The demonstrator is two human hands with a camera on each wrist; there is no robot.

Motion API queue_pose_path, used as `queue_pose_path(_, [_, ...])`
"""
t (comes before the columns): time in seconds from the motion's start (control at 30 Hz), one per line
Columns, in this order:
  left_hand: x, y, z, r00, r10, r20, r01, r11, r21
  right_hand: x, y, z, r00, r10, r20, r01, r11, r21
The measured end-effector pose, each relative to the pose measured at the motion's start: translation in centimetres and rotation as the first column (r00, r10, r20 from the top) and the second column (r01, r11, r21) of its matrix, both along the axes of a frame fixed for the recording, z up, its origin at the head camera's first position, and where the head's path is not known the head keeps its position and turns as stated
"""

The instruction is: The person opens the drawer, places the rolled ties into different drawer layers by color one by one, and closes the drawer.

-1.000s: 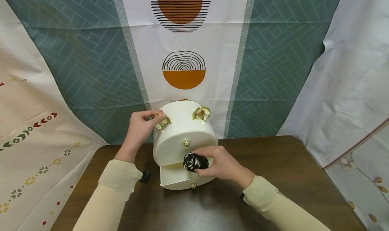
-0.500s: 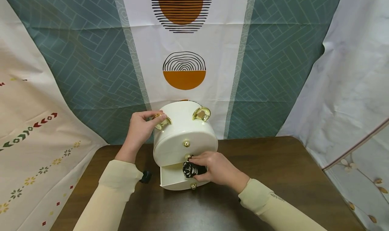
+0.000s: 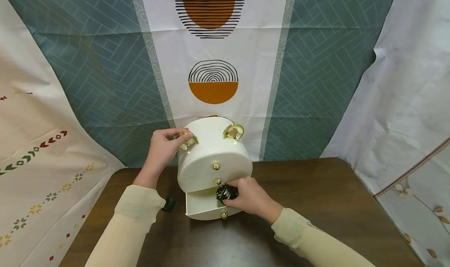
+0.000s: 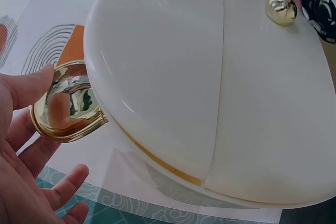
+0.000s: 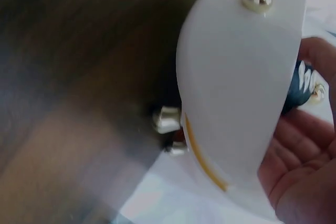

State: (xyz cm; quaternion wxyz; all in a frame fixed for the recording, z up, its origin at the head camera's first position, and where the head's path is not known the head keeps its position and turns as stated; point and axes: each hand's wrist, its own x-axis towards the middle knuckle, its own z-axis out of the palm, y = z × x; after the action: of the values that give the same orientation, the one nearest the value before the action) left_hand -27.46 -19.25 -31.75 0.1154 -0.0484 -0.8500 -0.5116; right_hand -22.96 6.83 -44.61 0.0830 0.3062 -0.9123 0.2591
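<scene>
A rounded white drawer box (image 3: 197, 163) stands on the table, its lower drawer (image 3: 197, 204) pulled out toward me. My left hand (image 3: 161, 148) pinches the left gold ear-shaped piece (image 4: 71, 98) on top, thumb in front and other fingers spread loosely. With thumb and fingers, my right hand (image 3: 251, 196) grips a rolled-up black-and-white patterned cloth (image 3: 225, 193), low over the drawer's right side. From the right wrist, the drawer's front (image 5: 236, 72) covers part of the cloth (image 5: 299, 85) and of the fingers.
A second gold ear (image 3: 233, 132) sits at the box's top right. Gold knobs (image 3: 216, 166) mark the drawer fronts. Behind the brown table (image 3: 299, 193) hangs a patterned cloth (image 3: 316, 83), with pale curtains (image 3: 404, 103) at both sides.
My right hand has lowered the rolled cloth from in front of the middle knob down into the drawer opening. That knob now shows. The left hand has stayed on the ear.
</scene>
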Motion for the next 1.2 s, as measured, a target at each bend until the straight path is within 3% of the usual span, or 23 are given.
queue_pose_path(0.3, [0.0,-0.1,0.0,1.000,0.002,-0.001,-0.002,1.000,0.006,0.0,-0.9,-0.3,0.973,-0.182,0.143,0.191,0.981,-0.047])
queue_pose_path(0.53, [-0.2,0.0,0.0,1.000,0.001,-0.004,-0.001,1.000,0.012,-0.2,-1.3,-0.4,0.935,-0.254,0.249,0.285,0.953,-0.100])
queue_pose_path(0.83, [-0.4,0.0,0.0,1.000,-0.009,-0.018,0.009,1.000,0.006,-0.8,-1.6,-0.4,0.898,-0.277,0.341,0.313,0.948,-0.056])
queue_pose_path(1.03, [-0.3,-0.1,0.0,1.000,-0.005,-0.012,0.005,1.000,0.003,-0.7,-1.6,-0.1,0.900,-0.269,0.342,0.302,0.952,-0.047])
queue_pose_path(1.2, [-0.2,-0.2,-0.1,1.000,-0.007,-0.002,0.007,1.000,0.009,-0.3,-1.0,0.4,0.890,-0.260,0.375,0.305,0.950,-0.066])
